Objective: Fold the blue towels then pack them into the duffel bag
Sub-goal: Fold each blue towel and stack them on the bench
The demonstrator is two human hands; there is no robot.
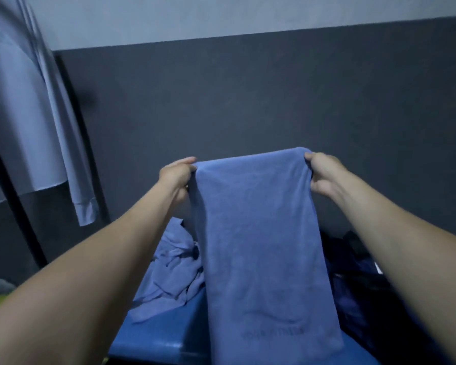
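Both hands up: left hand (175, 177) and right hand (323, 175) each pinch a top corner of the towel (261, 246), which hangs between them; duffel (353, 262) below the right.

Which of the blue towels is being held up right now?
The smooth blue towel hanging between the left hand and right hand; the other blue towel lies crumpled beneath.

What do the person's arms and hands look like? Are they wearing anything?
Both arms are bare, with no sleeves in sight. The left hand and right hand wear no gloves, and no rings, watch or bracelets show on the fingers or wrists.
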